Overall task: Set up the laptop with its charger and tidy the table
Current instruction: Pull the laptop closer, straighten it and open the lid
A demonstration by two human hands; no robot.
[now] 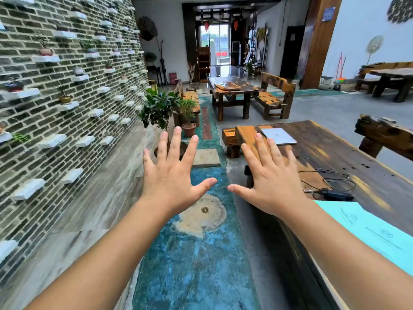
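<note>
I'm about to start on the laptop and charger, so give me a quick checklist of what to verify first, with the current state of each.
1. Left hand free: ok, fingers spread, holding nothing.
2. Right hand free: ok, fingers spread, holding nothing.
3. Laptop ready to open: ok, it lies closed and flat near the far end of the wooden table, nothing on it.
4. Charger within sight: ok, the black brick lies on the table with its cable in loose loops.
5. Charger plugged into the laptop: not ok, they lie apart.
6. Wall socket nearby: cannot tell, none in view.
</note>
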